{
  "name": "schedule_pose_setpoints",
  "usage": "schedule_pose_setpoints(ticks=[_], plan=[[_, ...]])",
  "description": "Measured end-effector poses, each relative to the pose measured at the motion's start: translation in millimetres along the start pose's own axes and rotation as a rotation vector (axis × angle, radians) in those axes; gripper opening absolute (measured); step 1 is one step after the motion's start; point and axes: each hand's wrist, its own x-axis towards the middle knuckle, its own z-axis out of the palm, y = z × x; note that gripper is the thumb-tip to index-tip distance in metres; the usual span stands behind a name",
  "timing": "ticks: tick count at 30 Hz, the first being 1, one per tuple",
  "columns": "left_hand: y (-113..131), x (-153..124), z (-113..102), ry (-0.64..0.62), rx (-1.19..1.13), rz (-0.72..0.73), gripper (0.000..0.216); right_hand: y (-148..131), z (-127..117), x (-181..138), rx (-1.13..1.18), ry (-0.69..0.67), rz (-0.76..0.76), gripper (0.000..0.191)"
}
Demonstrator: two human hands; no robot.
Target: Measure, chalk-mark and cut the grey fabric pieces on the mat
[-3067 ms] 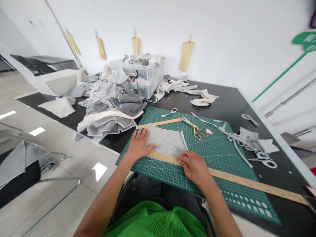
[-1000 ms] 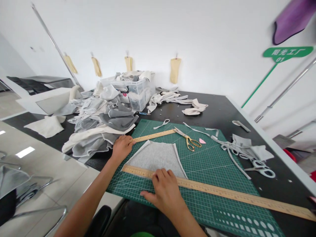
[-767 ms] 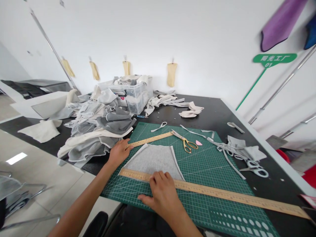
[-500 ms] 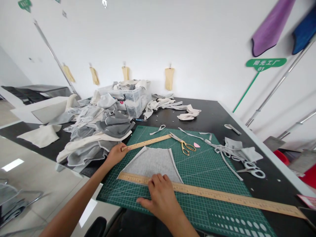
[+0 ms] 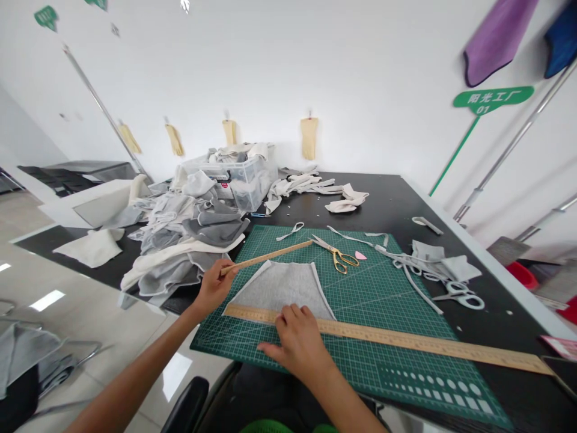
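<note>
My left hand (image 5: pixel 217 284) is closed round the near end of a short wooden ruler (image 5: pixel 265 256), whose far tip reaches the gold-handled scissors (image 5: pixel 336 254). The ruler slants just above a grey piece of fabric (image 5: pixel 283 282) with pale edges, lying flat on the green cutting mat (image 5: pixel 378 288). Across the fabric's near edge runs a long wooden ruler (image 5: pixel 406 337), extending past the mat at right. My right hand (image 5: pixel 297 337) holds this ruler down from above, fingers bent together and thumb stretched out sideways; its fingertips are partly hidden.
A heap of grey and white fabric (image 5: pixel 180 222) lies left of the mat, before a clear plastic bin (image 5: pixel 243 174). White-handled scissors (image 5: pixel 462 294), fabric scraps (image 5: pixel 428 255) and a pink piece of chalk (image 5: pixel 360 255) lie to the right. More white cloth (image 5: pixel 347 198) lies behind.
The camera view has shifted slightly. The left hand's end of the short ruler appears a little raised. My right hand stays on the long ruler, and the fabric lies as before.
</note>
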Motion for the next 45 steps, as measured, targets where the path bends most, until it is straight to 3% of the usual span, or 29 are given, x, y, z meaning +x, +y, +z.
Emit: schedule_pose_setpoints(ticks=[2, 4, 8, 12, 20, 24, 27, 32, 45], plan=[[15.3, -9.1, 2.6, -0.165, 0.13, 0.304, 0.012, -0.5, -0.7, -0.4, -0.007, 0.01, -0.009, 0.054], [31.5, -16.8, 5.6, -0.292, 0.244, 0.569, 0.022, -0.9, -0.6, -1.1, -0.012, 0.022, -0.01, 0.053], [60.0, -26.5, 13.2, -0.534, 0.408, 0.763, 0.05, -1.2, 1.5, -2.0, -0.015, 0.047, -0.008, 0.053], [71.2, -25.6, 21.1, -0.662, 0.403, 0.733, 0.052, -1.0, 1.7, -1.6, 0.014, 0.07, -0.008, 0.053], [68.5, -10.9, 31.3, -0.756, 0.157, 0.754, 0.069, -1.2, 0.7, 0.0, 0.051, 0.064, -0.002, 0.044], [67.8, -6.1, 38.0, -0.89, 0.037, 0.661, 0.076, -0.9, 1.2, 0.3, 0.043, 0.045, 0.008, 0.044], [64.0, -0.9, 42.9, -0.943, -0.075, 0.567, 0.069, -0.4, 1.6, 0.2, 0.026, 0.042, 0.015, 0.047], [50.0, 12.7, 51.5, -0.931, -0.076, 0.393, 0.06, -0.6, 2.5, 0.3, -0.021, 0.039, -0.009, 0.048], [10.8, 17.1, 34.5, -0.853, 0.046, 0.365, 0.059, -0.6, 1.5, 1.3, -0.056, 0.036, -0.008, 0.045]])
